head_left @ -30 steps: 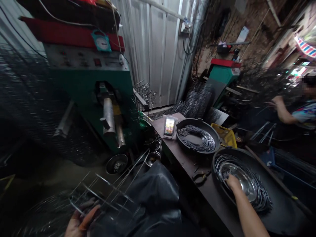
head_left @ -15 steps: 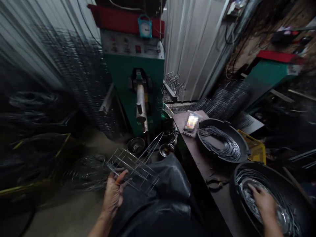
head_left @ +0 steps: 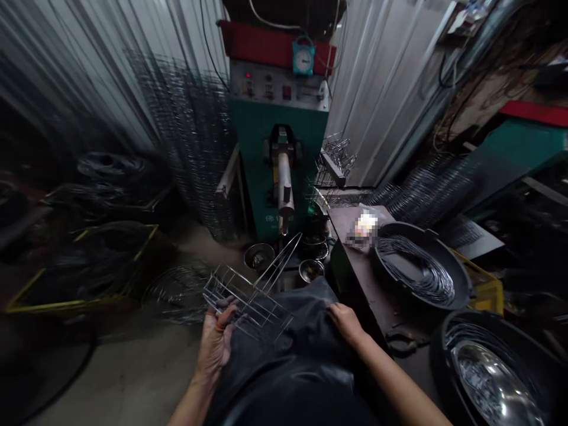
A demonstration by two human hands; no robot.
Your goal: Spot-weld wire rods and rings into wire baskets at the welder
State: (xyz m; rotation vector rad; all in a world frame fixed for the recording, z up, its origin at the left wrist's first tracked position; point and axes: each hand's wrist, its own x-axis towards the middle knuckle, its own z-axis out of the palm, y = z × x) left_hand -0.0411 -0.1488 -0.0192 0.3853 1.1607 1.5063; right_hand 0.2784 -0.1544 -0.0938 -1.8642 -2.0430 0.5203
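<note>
My left hand (head_left: 216, 343) is closed on the near edge of a wire rack (head_left: 248, 296), a grid of thin steel rods held over my lap. My right hand (head_left: 345, 322) rests on the black apron (head_left: 293, 349) across my knees, with its fingers curled against the cloth. Whether it holds anything is hidden. In front of me stands a green welding machine (head_left: 279, 148) with a metal electrode arm (head_left: 284, 186) pointing down.
A dark bench (head_left: 355, 260) on my right carries a black pan of wire rings (head_left: 417, 272), pliers (head_left: 402, 343) and a black pan holding a steel bowl (head_left: 488, 373). Small metal bowls (head_left: 258, 255) sit on the floor. Wire mesh stacks (head_left: 186, 136) and wire coils (head_left: 110, 254) fill the left.
My right hand left the steel bowl in the pan and came to the apron on my lap. My view swung left. The left hand kept hold of the wire rack.
</note>
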